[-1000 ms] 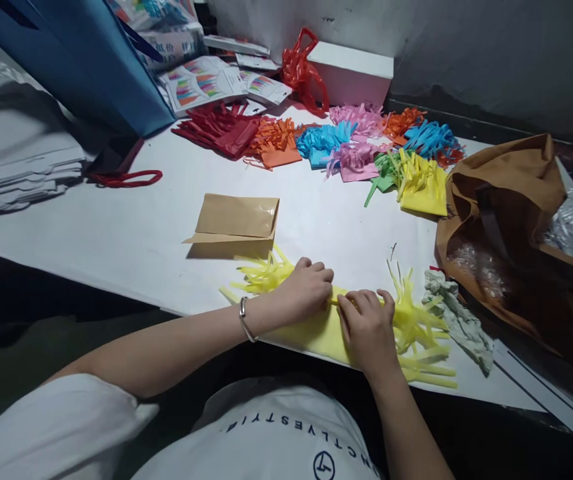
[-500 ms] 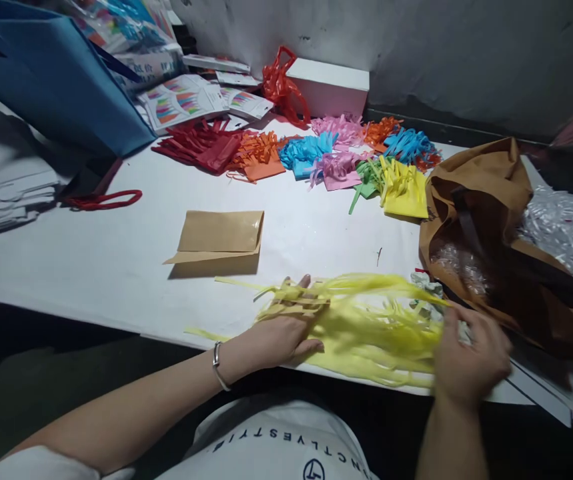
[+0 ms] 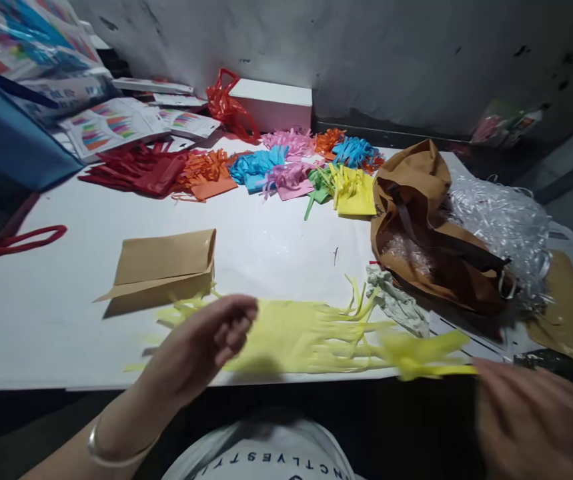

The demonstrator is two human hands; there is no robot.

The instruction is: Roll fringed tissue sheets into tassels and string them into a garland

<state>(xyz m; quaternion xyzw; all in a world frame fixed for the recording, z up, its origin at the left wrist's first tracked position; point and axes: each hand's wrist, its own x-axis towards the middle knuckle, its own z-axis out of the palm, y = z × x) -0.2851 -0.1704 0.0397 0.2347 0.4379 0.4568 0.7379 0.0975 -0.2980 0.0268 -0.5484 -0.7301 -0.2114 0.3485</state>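
Note:
A pale yellow fringed sheet [image 3: 286, 333] lies flat along the table's front edge, with cut strips at both ends. Above its left part, my left hand [image 3: 201, 347] is raised with the fingers curled in, and nothing shows in them. The hand covers part of the sheet's left fringe. At the lower right, beyond the front edge, my right hand [image 3: 536, 413] is blurred by motion. Its fingers are closed on a bunch of yellow strips [image 3: 423, 353], which trails left towards the sheet's right fringe; whether the two touch I cannot tell.
A folded brown paper piece [image 3: 166, 257] lies left of centre. Colourful fringed bundles [image 3: 261, 167] line the back before a white box [image 3: 271, 103]. To the right are a brown bag [image 3: 411, 200], a crumpled pale cloth [image 3: 396, 303] and clear plastic strands [image 3: 501, 233]. A blue bag [image 3: 11, 133] stands left.
My left hand has lifted off the yellow sheet, and its fingers have curled. My right hand has moved right with the yellow strips, off the sheet. The view has shifted to the right.

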